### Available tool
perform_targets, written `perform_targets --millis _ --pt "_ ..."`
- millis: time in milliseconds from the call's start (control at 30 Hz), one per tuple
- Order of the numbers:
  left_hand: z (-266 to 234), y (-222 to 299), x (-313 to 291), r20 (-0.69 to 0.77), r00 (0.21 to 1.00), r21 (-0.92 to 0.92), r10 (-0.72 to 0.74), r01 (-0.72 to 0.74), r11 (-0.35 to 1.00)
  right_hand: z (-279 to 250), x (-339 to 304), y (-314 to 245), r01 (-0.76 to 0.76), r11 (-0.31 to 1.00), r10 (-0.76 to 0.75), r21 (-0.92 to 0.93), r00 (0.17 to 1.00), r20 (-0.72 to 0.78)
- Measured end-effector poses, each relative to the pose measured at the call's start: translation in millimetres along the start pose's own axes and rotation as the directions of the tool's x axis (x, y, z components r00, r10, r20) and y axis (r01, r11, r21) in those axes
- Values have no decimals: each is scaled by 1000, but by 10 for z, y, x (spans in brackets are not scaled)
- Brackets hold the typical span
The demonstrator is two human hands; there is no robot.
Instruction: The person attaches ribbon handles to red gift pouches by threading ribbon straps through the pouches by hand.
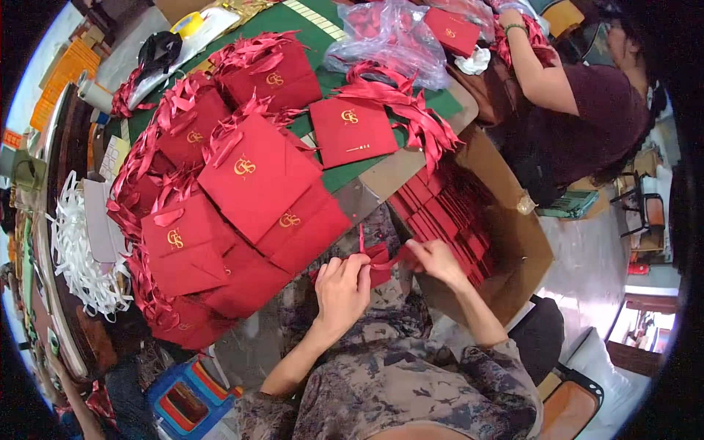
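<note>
My left hand [342, 293] is closed at the edge of a small red paper bag [379, 271] in my lap, with its thumb and fingers pinched together. From the bag a red ribbon [397, 258] stretches to my right hand [438, 262], whose fingers are closed on it. A thin end of ribbon sticks up above my left fingers. The lower part of this bag is partly hidden by my left hand. Just past my hands, on the left, lies a heap of finished-looking red gift bags [253, 176] with gold lettering and ribbon handles.
A cardboard box [524, 249] full of flat red bags stands right of my lap. On the green table [352, 172] lie a stack of ribboned bags [352, 132] and a clear plastic sack [389, 40]. White cords [92, 257] hang at left. Another person [579, 95] works at far right.
</note>
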State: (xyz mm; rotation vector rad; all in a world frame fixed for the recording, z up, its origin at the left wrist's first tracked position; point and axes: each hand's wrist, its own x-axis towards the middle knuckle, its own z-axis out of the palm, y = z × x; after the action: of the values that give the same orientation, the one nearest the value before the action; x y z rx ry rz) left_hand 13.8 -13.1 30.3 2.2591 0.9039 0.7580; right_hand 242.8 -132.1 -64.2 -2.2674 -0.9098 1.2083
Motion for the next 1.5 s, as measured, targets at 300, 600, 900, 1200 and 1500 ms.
perform_targets --millis 300,600,900,1200,1500 --pt "108 -81 -119 5 992 -76 -128 128 989 -170 -122 -363 -79 -81 -168 994 984 65" --pt "326 -169 -154 168 942 -121 -292 314 942 -666 -330 -615 451 99 13 887 891 -454" --pt "516 -285 -168 235 930 -217 -282 333 917 -252 -768 -921 564 708 -362 424 806 -468" --pt "377 -225 -198 261 916 -374 -305 388 843 319 -490 -805 609 734 -666 -300 732 -142" --pt "52 -319 -313 181 983 109 14 -34 993 243 -433 -783 572 794 -603 -206 785 -145"
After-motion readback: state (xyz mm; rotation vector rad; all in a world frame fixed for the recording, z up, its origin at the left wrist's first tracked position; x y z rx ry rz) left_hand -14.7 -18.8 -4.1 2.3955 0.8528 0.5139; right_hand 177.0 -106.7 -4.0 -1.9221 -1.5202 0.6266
